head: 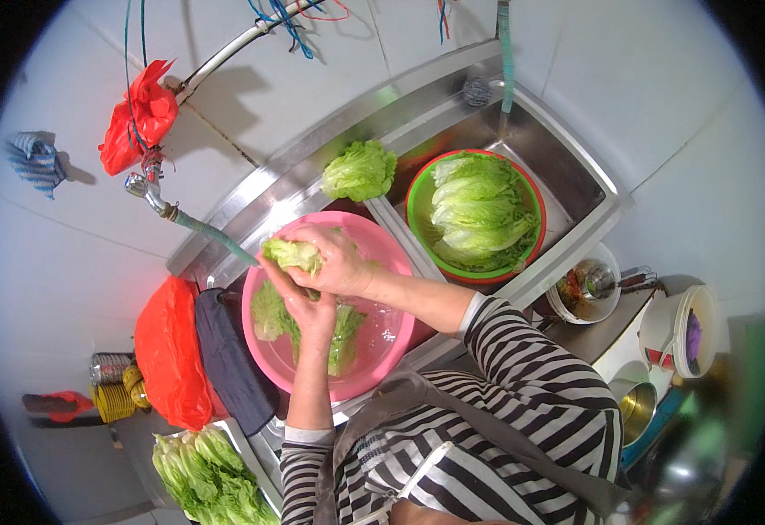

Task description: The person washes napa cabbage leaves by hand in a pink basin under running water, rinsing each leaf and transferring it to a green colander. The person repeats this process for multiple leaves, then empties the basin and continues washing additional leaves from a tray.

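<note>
Both my hands are together over a pink plastic basin that stands in the left bowl of the sink. Between them is a pale green lettuce head. My left hand supports it from the near side, while my right hand grips it from the right. Loose green lettuce lies in the water under my wrists. The end of a green hose from the tap reaches the basin's rim, close to the lettuce. Some of my fingers are hidden behind the lettuce.
Stacked lettuce heads fill a green basin in the right bowl. One lettuce head sits on the sink's back ledge. More lettuce lies in a white tray at lower left, near a red plastic bag. White buckets stand at right.
</note>
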Motion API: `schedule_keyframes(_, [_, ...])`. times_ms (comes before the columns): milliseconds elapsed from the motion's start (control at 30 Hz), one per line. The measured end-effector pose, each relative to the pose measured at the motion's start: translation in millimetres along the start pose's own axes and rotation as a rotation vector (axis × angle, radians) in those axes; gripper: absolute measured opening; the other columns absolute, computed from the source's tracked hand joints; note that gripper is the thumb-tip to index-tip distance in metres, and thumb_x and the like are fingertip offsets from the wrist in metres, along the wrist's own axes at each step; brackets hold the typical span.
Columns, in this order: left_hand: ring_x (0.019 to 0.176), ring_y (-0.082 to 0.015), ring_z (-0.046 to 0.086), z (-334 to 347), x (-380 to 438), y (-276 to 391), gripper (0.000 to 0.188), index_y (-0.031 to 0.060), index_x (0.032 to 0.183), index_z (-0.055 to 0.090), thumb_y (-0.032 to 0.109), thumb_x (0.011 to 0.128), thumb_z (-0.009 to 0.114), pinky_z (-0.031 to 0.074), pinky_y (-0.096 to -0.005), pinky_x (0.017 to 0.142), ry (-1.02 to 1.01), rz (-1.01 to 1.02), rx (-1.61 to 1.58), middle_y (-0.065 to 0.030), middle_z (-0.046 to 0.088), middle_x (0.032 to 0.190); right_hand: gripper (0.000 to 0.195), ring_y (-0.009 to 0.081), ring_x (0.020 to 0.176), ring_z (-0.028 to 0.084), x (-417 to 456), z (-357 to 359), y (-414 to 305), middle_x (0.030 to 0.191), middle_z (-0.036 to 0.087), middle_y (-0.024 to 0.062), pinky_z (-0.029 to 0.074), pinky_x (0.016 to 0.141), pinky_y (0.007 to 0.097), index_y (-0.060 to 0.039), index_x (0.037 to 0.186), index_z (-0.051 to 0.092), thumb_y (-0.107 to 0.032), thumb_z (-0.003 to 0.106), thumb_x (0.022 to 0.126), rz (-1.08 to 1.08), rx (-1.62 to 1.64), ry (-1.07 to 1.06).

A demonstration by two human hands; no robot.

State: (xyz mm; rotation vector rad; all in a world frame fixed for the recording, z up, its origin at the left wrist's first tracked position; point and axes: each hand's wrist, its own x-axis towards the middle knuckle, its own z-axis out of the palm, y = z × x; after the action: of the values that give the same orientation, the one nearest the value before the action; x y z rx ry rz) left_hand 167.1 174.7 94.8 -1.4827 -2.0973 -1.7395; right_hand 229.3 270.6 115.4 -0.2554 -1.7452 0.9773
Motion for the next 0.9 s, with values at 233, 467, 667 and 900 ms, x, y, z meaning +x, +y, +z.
schedule_keyframes(233, [0.110, -0.0188, 0.049, -9.6, -5.4, -36.4, 0.058, 0.0020, 0.129, 0.038, 0.005, 0.079, 0.065, 0.040, -0.0321, 0.094, -0.039, -0.190, -0.213, -0.0087, 0.049, 0.121, 0.042, 0.0287, 0.091, 0.063, -21.0, 15.4, 14.1, 0.101, 0.062, 0.0123, 0.052, 0.079, 0.0362, -0.0052, 0.105, 0.055, -0.012, 0.074, 0.068, -0.234, -0.082, -0.019])
schedule_keyframes(467, [0.113, -0.0218, 0.051, -4.3, -32.5, -44.2, 0.055, 0.0006, 0.131, 0.037, 0.002, 0.081, 0.060, 0.041, -0.0336, 0.096, -0.131, -0.253, -0.241, -0.0117, 0.049, 0.124, 0.059, 0.0252, 0.109, 0.056, -43.0, 11.1, 11.6, 0.113, 0.058, 0.0129, 0.043, 0.095, 0.0359, -0.0043, 0.116, 0.053, -0.015, 0.079, 0.064, 0.338, 0.272, -0.075])
schedule_keyframes(667, [0.118, -0.0236, 0.048, 0.4, -27.9, -42.0, 0.078, -0.0018, 0.138, 0.029, -0.005, 0.069, 0.067, 0.039, -0.0342, 0.100, -0.186, -0.221, -0.133, -0.0153, 0.047, 0.128, 0.053, 0.0201, 0.096, 0.062, -48.9, 18.9, 25.2, 0.101, 0.063, 0.0114, 0.050, 0.084, 0.0320, -0.0025, 0.112, 0.056, -0.015, 0.078, 0.066, 0.495, 0.305, -0.039])
schedule_keyframes(900, [0.122, -0.0247, 0.046, 0.8, -16.2, -30.2, 0.102, -0.0005, 0.144, 0.020, 0.005, 0.061, 0.078, 0.038, -0.0338, 0.102, -0.260, -0.266, -0.141, -0.0167, 0.042, 0.136, 0.044, 0.0197, 0.087, 0.066, -35.3, -1.8, 28.6, 0.092, 0.066, 0.0129, 0.052, 0.076, 0.0316, -0.0027, 0.107, 0.058, -0.019, 0.076, 0.069, 0.507, 0.016, 0.019])
